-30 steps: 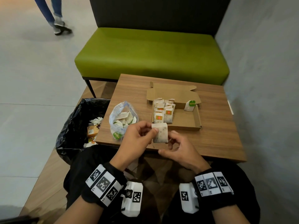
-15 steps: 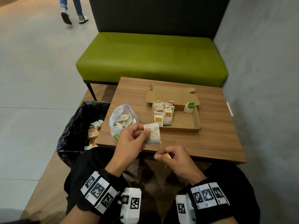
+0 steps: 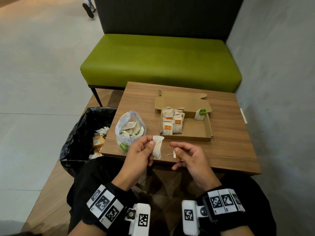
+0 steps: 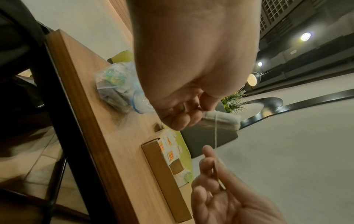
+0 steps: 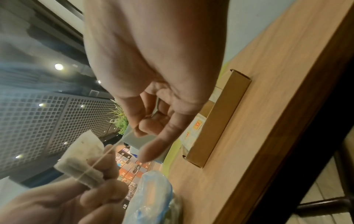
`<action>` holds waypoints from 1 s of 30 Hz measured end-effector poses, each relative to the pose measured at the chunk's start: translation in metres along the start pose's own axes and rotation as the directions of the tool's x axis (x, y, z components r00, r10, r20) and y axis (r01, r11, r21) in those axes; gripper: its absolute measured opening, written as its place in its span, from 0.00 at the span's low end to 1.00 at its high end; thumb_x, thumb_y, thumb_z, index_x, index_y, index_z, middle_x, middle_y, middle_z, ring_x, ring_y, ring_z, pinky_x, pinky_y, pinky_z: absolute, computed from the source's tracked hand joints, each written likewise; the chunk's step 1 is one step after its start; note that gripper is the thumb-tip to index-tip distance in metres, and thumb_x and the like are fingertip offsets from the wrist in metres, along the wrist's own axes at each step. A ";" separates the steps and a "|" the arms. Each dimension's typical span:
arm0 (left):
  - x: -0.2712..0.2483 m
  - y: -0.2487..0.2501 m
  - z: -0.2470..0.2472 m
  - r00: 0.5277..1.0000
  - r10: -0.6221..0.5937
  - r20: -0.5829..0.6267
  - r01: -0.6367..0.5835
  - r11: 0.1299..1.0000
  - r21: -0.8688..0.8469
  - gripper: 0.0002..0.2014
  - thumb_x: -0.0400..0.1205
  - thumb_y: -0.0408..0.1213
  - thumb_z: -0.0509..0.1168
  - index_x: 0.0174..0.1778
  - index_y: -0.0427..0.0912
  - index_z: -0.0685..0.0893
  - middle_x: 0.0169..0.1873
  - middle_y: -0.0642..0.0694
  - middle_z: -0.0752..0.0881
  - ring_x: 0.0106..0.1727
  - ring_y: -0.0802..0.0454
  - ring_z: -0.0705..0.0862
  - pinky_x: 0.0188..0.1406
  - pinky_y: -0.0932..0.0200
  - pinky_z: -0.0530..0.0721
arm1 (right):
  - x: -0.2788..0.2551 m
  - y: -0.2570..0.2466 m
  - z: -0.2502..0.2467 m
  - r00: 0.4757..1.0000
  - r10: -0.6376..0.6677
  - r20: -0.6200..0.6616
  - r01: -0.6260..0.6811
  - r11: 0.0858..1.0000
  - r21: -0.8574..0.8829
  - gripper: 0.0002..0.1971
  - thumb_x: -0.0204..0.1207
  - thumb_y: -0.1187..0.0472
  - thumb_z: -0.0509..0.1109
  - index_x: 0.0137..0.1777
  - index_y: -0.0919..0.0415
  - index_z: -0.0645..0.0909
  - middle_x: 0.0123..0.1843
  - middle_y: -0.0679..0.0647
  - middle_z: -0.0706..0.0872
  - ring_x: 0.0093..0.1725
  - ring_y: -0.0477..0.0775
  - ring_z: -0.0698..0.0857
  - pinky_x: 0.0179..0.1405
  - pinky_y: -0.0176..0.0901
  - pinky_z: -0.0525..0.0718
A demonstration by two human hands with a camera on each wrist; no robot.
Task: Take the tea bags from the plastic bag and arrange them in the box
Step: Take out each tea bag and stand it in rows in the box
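Above the near edge of the surface (image 3: 221,150), the left hand (image 3: 138,155) pinches the tea bag (image 3: 157,147) upright between thumb and fingers (image 3: 150,143); its string (image 3: 167,154) runs taut to the tag (image 3: 175,154) — pinched by the right hand (image 3: 190,157).

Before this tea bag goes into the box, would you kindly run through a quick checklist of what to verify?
1. Left hand holds the tea bag firmly: ok, thumb and fingers pinch it.
2. Right hand has the tag: ok, pinched between thumb and fingers.
3. String free of tangles: ok, it runs in one line from bag to tag.
4. Room in the box: ok, its right part has bare floor beside the rows of tea bags.
5. Box lid out of the way: ok, folded back.
6. More bags left in the plastic bag: ok, several visible.
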State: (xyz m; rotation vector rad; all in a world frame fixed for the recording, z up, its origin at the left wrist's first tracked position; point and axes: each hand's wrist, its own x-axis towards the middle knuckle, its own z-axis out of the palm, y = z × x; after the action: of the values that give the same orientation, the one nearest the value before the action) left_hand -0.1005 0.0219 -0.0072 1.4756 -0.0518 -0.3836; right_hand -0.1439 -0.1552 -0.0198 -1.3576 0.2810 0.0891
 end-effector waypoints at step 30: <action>0.003 -0.012 0.006 0.983 -0.148 0.109 0.165 0.970 -0.176 0.16 0.89 0.36 0.56 0.59 0.30 0.86 0.50 0.34 0.89 0.49 0.41 0.86 0.41 0.48 0.83 | 0.006 0.009 0.034 0.944 -0.127 -0.305 0.096 0.989 -0.114 0.05 0.71 0.60 0.81 0.42 0.58 0.88 0.40 0.61 0.90 0.35 0.51 0.87 0.23 0.41 0.84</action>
State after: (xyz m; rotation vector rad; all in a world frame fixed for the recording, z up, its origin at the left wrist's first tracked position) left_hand -0.1015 0.0146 -0.0188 1.2813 0.0245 -0.5723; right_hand -0.1355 -0.1207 -0.0238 -1.4819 0.4692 -0.2125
